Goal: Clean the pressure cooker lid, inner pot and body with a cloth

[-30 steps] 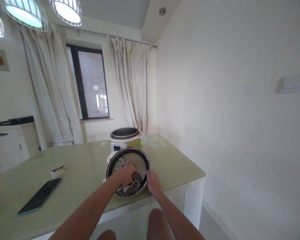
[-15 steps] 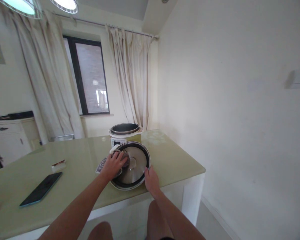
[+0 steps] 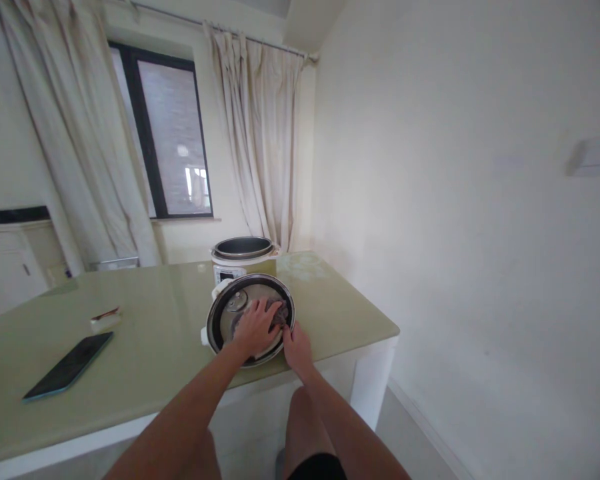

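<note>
A round pressure-cooker lid [image 3: 254, 289] is tilted up near the table's front edge, with its metal inner side and dark sealing ring towards me. My left hand [image 3: 255, 329] presses a crumpled greyish-purple cloth [image 3: 281, 313] against the right part of that inner side, fingers bent over it. At the lid's lower right rim, my right hand [image 3: 299, 349] grips the edge. Just behind the lid stands the electric cooker [image 3: 261, 268], white and greenish, uncovered, with a dark pot inside; the lid hides its lower front.
On the left of the green-topped table [image 3: 160, 333] lie a dark phone [image 3: 69, 367] and a small pale item with a reddish-brown strip [image 3: 105, 321]. A wall [image 3: 430, 233] rises along the right. Curtains [image 3: 260, 133] and a window stand behind.
My left hand has moved the cloth from the left part of the lid to the right, uncovering a round fitting on the lid. My right hand stays on the rim. The view has shifted slightly.
</note>
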Tool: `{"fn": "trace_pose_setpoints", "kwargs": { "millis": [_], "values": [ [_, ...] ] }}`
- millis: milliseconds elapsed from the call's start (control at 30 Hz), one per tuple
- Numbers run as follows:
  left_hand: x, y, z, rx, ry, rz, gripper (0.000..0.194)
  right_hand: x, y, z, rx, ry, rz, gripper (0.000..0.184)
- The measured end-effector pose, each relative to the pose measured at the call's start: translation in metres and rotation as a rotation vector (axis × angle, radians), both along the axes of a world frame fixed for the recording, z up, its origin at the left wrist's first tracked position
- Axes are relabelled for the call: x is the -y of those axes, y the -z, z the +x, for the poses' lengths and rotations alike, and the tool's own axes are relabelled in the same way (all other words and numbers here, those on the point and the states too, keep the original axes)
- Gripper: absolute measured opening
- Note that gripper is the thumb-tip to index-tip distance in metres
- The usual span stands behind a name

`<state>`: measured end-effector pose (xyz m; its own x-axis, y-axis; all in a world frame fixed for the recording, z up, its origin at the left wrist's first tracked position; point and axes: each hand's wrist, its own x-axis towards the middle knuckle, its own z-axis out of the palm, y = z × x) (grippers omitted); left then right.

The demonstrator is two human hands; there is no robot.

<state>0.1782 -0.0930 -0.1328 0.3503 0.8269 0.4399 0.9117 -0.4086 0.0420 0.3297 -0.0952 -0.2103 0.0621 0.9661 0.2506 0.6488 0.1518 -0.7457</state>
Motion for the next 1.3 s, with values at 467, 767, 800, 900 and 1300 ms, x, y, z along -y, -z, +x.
{"fn": "trace_pose_setpoints", "kwargs": {
  "millis": [467,767,800,900,1300],
  "values": [
    [0.016,0.025,-0.084,0.592,-0.493,0.261,0.068,0.001,0.008,-0.003,-0.147,0.076,0.329,0.063],
    [0.005,0.088,-0.099,1.244,-0.356,-0.053,0.071,0.016,-0.015,-0.009,0.119,0.008,0.527,0.043],
    [0.006,0.088,-0.097,1.246,-0.34,-0.037,0.069,0.018,-0.022,-0.015,0.158,-0.044,0.523,0.04],
    [0.012,0.085,-0.095,1.23,-0.276,0.002,0.064,0.021,-0.038,-0.039,0.252,-0.128,0.397,0.062],
    [0.016,0.081,-0.098,1.151,-0.265,0.045,0.055,-0.042,-0.105,-0.057,0.72,-0.474,0.555,0.029]
  ]
}}
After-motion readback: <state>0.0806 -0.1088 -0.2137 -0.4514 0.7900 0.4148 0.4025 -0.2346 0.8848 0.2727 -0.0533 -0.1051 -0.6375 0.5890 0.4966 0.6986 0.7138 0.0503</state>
